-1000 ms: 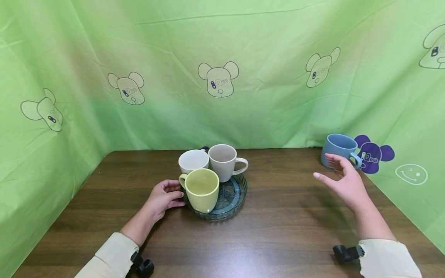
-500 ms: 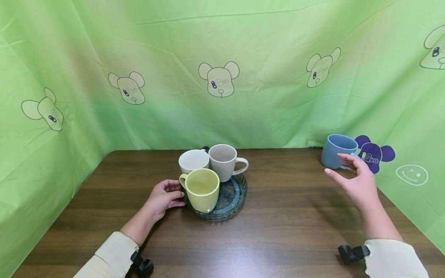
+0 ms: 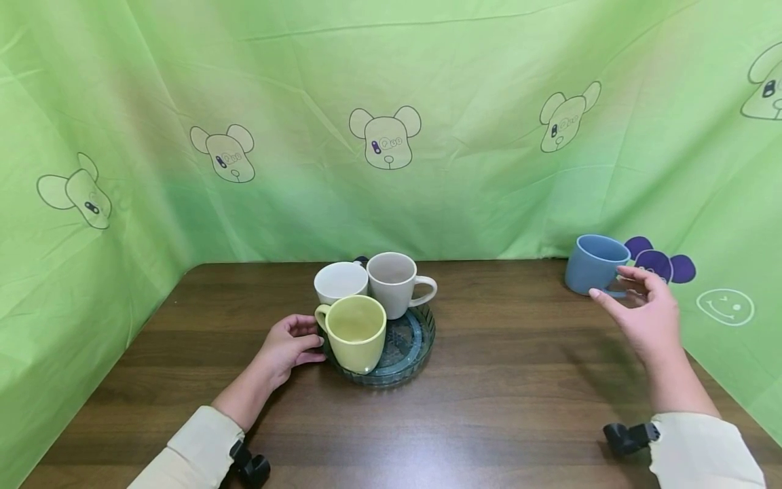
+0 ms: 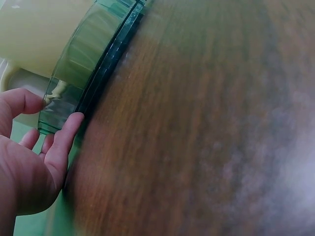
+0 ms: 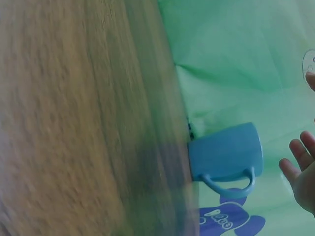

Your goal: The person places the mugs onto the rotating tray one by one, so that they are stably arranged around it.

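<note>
My left hand (image 3: 288, 350) holds the left edge of a round, greenish-blue glass dish (image 3: 402, 348), its fingers at the rim and side wall in the left wrist view. Three mugs stand grouped on the dish: a yellow mug (image 3: 356, 339) in front, a white mug (image 3: 341, 284) behind it, and a light grey mug (image 3: 392, 288) with its handle to the right. At the back right, a blue mug (image 3: 591, 268) stands upright on the table. My right hand (image 3: 650, 316) is by its handle, thumb and fingers spread apart, holding nothing.
The brown wooden table (image 3: 489, 380) reaches back to a green printed cloth (image 3: 464, 170), which hangs behind and along both sides. A small dark object (image 3: 361, 260) shows behind the mugs on the dish. Black cameras (image 3: 629, 438) sit at both cuffs.
My right hand has moved right, from in front of the blue mug to beside its handle. The left hand, the dish and all the mugs have stayed put.
</note>
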`<action>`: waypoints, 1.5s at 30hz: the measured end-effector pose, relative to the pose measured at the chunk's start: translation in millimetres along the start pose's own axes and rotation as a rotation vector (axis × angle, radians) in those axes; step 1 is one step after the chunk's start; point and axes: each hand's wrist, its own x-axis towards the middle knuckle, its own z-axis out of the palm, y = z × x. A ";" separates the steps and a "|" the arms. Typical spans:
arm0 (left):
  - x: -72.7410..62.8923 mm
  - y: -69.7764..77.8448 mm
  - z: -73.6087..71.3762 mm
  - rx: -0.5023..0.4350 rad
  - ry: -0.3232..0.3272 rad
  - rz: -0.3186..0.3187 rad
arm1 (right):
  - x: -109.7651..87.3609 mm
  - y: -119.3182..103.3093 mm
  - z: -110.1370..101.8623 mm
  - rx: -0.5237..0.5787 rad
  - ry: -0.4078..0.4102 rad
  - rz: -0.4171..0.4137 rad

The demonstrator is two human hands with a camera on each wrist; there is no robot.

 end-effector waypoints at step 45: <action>-7.9 -5.8 -1.7 -0.020 -0.001 0.000 | 32.4 56.6 -23.7 -0.031 0.039 0.249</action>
